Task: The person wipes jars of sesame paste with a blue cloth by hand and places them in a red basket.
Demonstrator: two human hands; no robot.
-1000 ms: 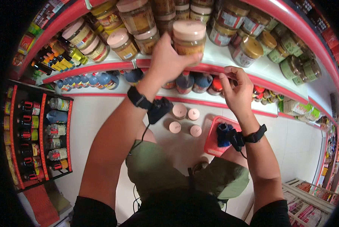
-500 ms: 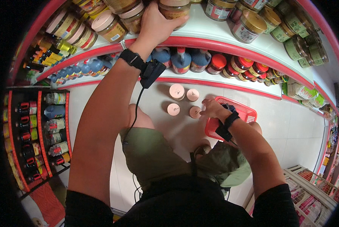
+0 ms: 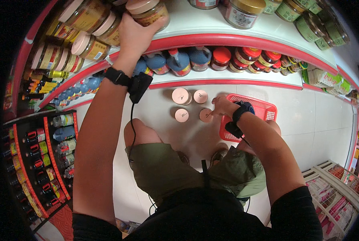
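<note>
Clasping a smooth cylindrical jar (image 3: 149, 15) is the left hand (image 3: 135, 35); whether the right hand (image 3: 224, 107) grips is unclear

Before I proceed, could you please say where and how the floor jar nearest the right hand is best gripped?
The jar is probably best gripped across the rim of its round pink lid, from above and the right: it stands upright, lid uppermost, with neighbouring jars to its left and beyond, and the right hand is at its right side.
</note>
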